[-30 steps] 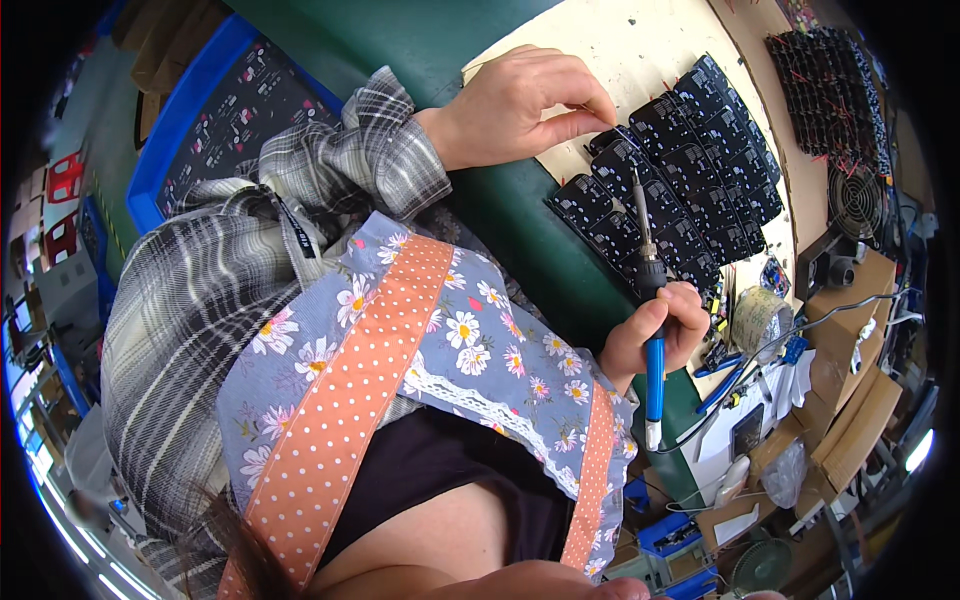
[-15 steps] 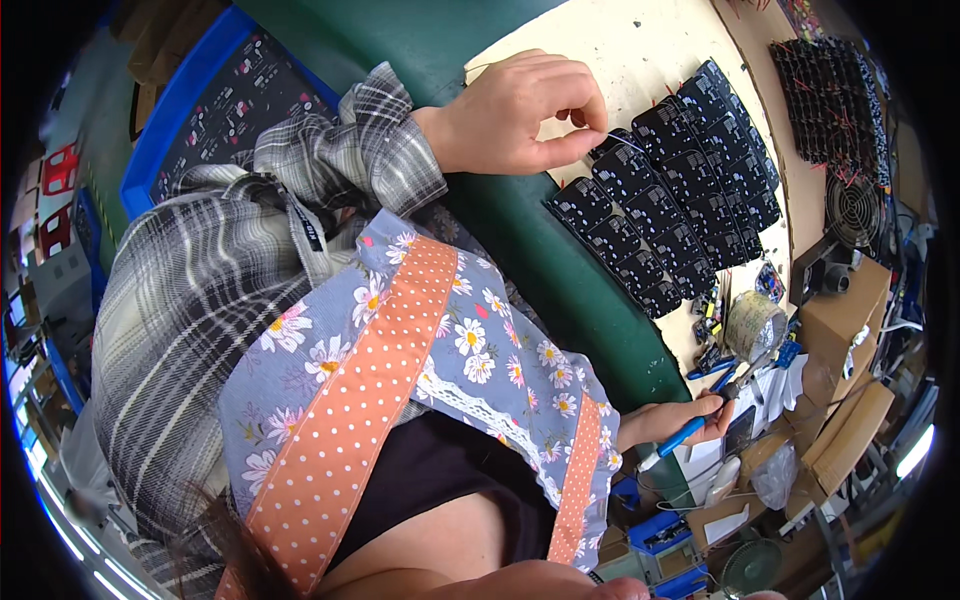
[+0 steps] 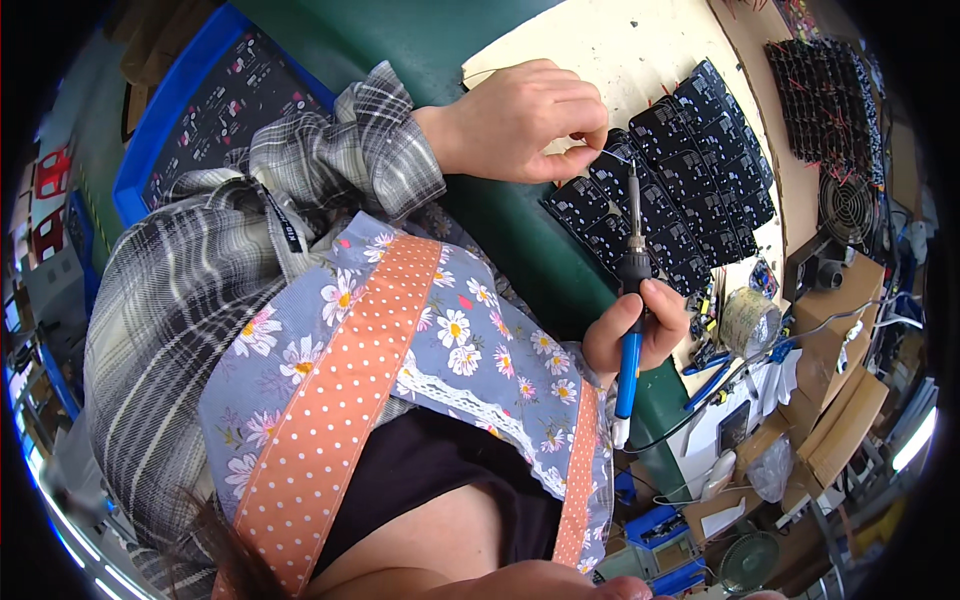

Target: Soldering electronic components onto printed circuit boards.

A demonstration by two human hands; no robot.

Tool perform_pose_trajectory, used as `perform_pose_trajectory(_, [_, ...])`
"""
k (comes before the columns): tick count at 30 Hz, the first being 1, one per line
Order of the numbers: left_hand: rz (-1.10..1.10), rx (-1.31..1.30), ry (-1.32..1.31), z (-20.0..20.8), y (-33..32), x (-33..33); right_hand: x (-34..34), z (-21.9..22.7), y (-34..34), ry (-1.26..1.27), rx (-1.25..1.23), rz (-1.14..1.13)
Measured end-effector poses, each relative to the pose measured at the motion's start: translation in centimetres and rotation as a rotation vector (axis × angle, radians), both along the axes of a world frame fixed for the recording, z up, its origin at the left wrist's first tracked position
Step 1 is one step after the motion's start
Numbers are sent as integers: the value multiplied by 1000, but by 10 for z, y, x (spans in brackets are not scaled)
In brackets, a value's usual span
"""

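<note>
Head view, item list. Left hand (image 3: 525, 118): upper centre of frame, fingertips pinched together on a thin wire over the nearest circuit boards (image 3: 668, 190). Right hand (image 3: 632, 332): centre right, fingers clamped around a soldering iron (image 3: 630, 310), which has a blue plastic handle, black grip collar and slim metal tip pointing up toward the pinched fingers. Circuit boards: small black rectangles with white markings, laid in overlapping rows at upper right, partly on a pale cardboard sheet (image 3: 620, 50) over the green desk (image 3: 430, 30). Further batch of black boards (image 3: 825, 100) lies at far upper right. Solder spool (image 3: 748, 320): round, dull metallic, just right of the iron hand. Blue tray (image 3: 205, 105): upper left, holds dark boards. Plaid sleeve (image 3: 340, 160) and floral apron with orange dotted strap (image 3: 340, 400) block the lower centre.
</note>
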State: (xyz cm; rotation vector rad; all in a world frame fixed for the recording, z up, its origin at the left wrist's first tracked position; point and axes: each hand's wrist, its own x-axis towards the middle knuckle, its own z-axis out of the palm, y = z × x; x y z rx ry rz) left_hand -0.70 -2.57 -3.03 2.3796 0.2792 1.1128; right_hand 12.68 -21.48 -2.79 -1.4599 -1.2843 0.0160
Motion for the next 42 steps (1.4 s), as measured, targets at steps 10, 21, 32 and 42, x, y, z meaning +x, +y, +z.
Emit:
perform_pose_trajectory(10, [86, 52, -74, -2, 7, -1, -5, 0, -4, 67, -4, -42])
perform_pose_trajectory(21, [114, -91, -42, 1, 6, -12, 74, 3, -73, -54, 105, -1034])
perform_pose_trajectory(32, [125, 53, 13, 17, 4, -9, 18, 7, -22, -65, 35, 86])
perform_pose_trajectory(42, [113, 120, 2, 4, -5, -3, -5, 21, 12, -291, -96, 11])
